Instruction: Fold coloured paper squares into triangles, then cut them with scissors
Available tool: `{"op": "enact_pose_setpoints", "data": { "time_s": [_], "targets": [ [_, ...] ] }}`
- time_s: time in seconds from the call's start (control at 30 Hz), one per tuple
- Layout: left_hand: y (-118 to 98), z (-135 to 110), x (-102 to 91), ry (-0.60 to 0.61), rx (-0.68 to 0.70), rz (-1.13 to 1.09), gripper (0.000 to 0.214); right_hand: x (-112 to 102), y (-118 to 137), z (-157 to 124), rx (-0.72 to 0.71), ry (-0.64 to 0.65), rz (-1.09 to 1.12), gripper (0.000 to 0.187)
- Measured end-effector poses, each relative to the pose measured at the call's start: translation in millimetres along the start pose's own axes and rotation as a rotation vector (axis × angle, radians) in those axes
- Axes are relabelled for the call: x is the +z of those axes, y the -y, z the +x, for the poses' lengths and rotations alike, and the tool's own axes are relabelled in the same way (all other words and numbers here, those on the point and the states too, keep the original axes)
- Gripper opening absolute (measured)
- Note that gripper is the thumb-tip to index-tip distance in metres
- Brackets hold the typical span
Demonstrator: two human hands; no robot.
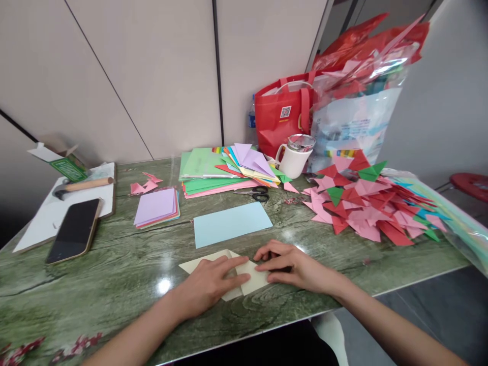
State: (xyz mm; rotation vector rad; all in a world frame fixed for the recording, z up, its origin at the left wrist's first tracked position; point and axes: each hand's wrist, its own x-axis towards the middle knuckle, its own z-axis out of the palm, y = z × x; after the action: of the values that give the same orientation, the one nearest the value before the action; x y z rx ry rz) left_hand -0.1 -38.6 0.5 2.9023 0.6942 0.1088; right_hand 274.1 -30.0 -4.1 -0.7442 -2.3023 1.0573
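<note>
A cream sheet of folding paper (pixel 249 277), partly folded with pointed ends, lies on the table in front of me. Spread over its middle is my left hand (pixel 211 282), fingers stretched out and pressing the paper down; it hides part of the folds. From the right, my right hand (pixel 290 265) touches the paper's right part with its fingertips, the fingers apart. Just beyond both hands is a flat light-blue paper rectangle (pixel 232 223). Black-handled scissors (pixel 259 193) rest behind that rectangle.
Folded red, pink and green paper pieces (pixel 366 203) are heaped at right. A square paper stack (pixel 157 207), a phone (pixel 75 230) and a hammer (pixel 84 186) lie left. Behind are larger paper sheets (pixel 202 165), a white mug (pixel 293 160) and a red bag (pixel 282 119).
</note>
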Motion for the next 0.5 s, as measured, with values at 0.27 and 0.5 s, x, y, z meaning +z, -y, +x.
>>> {"op": "enact_pose_setpoints", "data": {
  "time_s": [0.27,0.5],
  "targets": [
    [-1.7,5.6,-7.1,0.121,-0.011,0.037,0.063,-0.1,-5.6,-0.5,-0.018,-0.023,0.036,0.025],
    [-2.2,4.4,-5.7,0.095,0.001,0.034,0.059,1.2,-2.1,-0.2,-0.017,-0.029,0.005,0.019]
  ]
}}
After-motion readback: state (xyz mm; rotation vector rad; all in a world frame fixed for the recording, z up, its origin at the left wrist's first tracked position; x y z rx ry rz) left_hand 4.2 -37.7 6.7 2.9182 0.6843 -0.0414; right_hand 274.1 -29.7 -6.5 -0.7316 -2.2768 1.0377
